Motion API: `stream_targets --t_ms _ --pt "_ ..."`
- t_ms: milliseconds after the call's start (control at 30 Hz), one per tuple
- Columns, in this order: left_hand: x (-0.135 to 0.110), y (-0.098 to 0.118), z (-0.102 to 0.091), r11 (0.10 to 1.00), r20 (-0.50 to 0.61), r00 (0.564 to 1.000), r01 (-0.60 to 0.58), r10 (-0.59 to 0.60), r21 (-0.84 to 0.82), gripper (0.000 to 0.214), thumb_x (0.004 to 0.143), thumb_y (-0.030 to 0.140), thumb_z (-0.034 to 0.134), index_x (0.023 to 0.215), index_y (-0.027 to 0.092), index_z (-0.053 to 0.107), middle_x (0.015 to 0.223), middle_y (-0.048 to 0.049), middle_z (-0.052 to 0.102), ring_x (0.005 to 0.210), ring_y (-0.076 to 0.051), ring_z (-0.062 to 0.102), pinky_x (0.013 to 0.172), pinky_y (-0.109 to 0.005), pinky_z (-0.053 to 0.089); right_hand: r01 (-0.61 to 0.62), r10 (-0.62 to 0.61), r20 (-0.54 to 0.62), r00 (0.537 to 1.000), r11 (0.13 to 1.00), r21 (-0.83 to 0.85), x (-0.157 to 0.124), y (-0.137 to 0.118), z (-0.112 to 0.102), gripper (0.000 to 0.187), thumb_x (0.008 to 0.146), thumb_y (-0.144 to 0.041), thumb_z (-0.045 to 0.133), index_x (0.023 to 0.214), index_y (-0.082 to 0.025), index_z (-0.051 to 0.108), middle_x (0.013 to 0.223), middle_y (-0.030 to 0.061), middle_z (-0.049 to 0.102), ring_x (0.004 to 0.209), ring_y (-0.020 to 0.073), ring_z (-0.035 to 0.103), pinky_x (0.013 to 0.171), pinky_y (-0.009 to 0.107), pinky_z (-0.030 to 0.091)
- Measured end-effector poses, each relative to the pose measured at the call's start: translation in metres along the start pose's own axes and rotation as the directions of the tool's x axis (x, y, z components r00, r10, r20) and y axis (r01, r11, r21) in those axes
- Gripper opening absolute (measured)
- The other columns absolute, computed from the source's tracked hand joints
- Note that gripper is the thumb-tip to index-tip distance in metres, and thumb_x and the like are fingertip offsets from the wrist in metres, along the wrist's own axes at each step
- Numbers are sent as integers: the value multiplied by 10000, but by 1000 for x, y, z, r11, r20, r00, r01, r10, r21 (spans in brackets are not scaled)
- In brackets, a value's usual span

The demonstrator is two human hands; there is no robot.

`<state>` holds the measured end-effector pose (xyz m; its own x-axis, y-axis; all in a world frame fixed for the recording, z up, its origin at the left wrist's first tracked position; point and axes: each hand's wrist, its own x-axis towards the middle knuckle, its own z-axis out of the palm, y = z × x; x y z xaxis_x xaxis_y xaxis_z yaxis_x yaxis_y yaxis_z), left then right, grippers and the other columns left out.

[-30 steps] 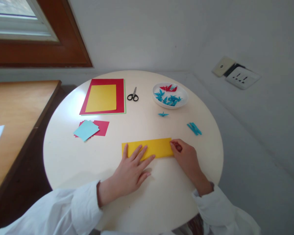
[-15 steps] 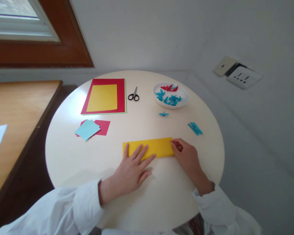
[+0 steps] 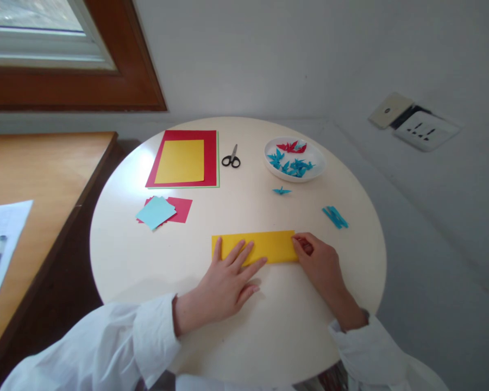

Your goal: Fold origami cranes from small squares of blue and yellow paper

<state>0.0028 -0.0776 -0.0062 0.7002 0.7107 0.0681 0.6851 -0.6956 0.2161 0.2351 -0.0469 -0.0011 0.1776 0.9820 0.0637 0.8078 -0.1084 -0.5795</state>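
The fingers (image 3: 244,253) of the left hand (image 3: 223,287) are spread apart, pressing flat across the left part of the yellow paper (image 3: 277,247). The thumb and forefinger of the right hand (image 3: 320,263) look pinched together on its far right corner. The paper lies under and between the two hands, a long strip that seems doubled over. To crease it well, I would keep the left fingers' pressure even, line up the layers at the pinched corner before pressing, then run a fingertip firmly along the fold without letting the strip turn.

Just beyond the fingers sits a blue paper crane (image 3: 282,191), with a white dish (image 3: 295,178) of cranes behind it. Blue strips (image 3: 334,217) lie beyond the right fingers, well off the fold on the tabletop (image 3: 236,212).
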Motion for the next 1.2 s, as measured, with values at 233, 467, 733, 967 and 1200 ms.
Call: stream_targets --t_ms 233,467,733,967,1200 --pt "0 0 -1 1000 -5 1000 -4 4 1 488 939 449 245 1396 292 306 1454 -109 352 1358 -297 252 1038 -655 74 23 -23 -9 1000 1000 -9 0 2 1 248 777 -321 471 851 -171 655 740 78 711 626 201 643 619 324 483" --pt "0 0 1 1000 -13 1000 -12 12 22 487 939 446 252 1398 293 304 1451 -116 352 1352 -300 259 1036 -659 53 13 -13 -22 1000 1000 18 0 0 1 239 766 -313 479 847 -172 653 732 74 710 622 195 643 610 314 489" --pt "-1 0 1 998 -32 999 -13 15 58 479 939 441 265 1394 300 314 1441 -106 372 1343 -294 282 1049 -642 32 -23 23 -6 1000 999 29 0 -2 0 245 765 -310 478 864 -166 650 734 75 709 626 192 645 618 314 496" --pt "0 1 -1 999 15 1000 -2 1 41 482 940 444 244 1397 304 305 1452 -111 354 1355 -306 257 1032 -662 70 16 -15 -18 1000 999 44 0 -1 0 226 768 -308 481 843 -177 648 696 62 700 587 179 629 581 299 486" --pt "1 2 -2 998 51 999 1 -4 57 493 939 460 226 1406 314 280 1465 -104 334 1368 -294 230 1035 -657 63 42 -41 -20 999 998 38 -1 -2 0 233 768 -304 471 845 -157 635 699 67 679 598 173 607 584 295 471"
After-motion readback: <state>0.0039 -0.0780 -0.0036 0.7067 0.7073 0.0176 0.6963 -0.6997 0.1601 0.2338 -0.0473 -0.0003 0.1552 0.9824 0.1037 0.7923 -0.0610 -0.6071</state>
